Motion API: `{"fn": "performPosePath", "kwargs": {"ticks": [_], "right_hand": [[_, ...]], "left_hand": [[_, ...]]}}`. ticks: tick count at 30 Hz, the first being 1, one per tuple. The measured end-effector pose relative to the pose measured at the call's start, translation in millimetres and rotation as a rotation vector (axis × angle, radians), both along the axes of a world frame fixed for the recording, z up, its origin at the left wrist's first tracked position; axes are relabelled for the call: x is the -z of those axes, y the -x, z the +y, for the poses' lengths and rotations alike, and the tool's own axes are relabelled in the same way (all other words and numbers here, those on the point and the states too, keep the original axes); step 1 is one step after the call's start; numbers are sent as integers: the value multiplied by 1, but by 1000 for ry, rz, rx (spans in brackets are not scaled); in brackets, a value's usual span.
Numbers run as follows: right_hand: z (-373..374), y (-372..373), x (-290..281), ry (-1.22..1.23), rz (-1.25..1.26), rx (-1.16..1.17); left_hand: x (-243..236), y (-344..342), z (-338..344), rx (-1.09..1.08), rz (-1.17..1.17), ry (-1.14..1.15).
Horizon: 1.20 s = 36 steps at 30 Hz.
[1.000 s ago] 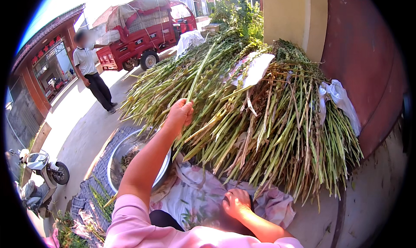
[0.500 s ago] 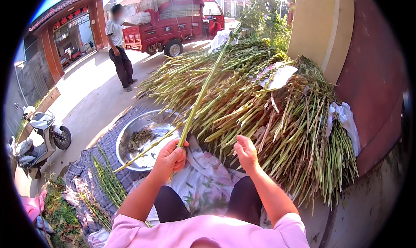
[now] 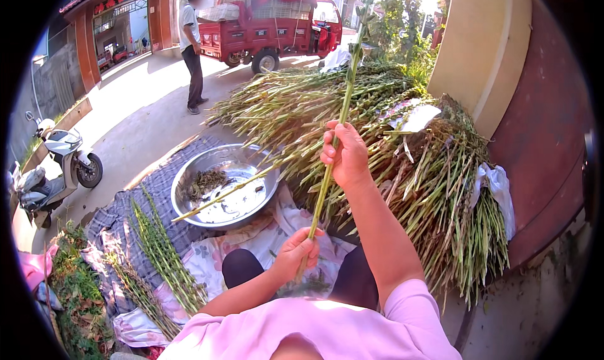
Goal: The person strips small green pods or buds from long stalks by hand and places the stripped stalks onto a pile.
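A long green stalk stands tilted in front of me, gripped by both hands. My left hand is closed round its lower part, above my knees. Higher up, my right hand is closed on the same stalk. Behind it lies a big heap of cut stalks. To the left of my hands a wide metal basin holds some dark dry plant bits and has a stalk lying across it. Green stalks lie on the blue checked cloth beside a flowered cloth.
A person stands on the concrete path beside a loaded red cargo tricycle. A scooter is at the left. A yellow pillar and red metal gate border the heap at the right.
My right hand has risen from low down onto the stalk and grips it. My left hand has moved down to the stalk's lower part. The view has shifted.
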State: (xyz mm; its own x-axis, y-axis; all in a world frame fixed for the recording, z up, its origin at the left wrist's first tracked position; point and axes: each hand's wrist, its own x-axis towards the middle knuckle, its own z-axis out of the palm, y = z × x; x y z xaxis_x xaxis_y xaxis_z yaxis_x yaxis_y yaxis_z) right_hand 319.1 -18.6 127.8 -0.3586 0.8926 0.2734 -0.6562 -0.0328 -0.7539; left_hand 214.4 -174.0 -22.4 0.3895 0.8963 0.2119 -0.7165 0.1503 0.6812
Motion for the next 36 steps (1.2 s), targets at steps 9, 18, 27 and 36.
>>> {"fn": "performPosePath", "kwargs": {"ticks": [9,18,27,36], "right_hand": [[-45,-81,20,31,-365,319],[-126,-175,122,-36,-704,496],[-173,-186,177,-472,-1058,815],[-177,-188,182,-601,-1171,754]], "left_hand": [[-19,-9,42,-195,407,-79],[-90,-10,121,-383,92,130],[-60,-38,114,-238,35,333],[-6,-3,101,-151,-143,393]]}}
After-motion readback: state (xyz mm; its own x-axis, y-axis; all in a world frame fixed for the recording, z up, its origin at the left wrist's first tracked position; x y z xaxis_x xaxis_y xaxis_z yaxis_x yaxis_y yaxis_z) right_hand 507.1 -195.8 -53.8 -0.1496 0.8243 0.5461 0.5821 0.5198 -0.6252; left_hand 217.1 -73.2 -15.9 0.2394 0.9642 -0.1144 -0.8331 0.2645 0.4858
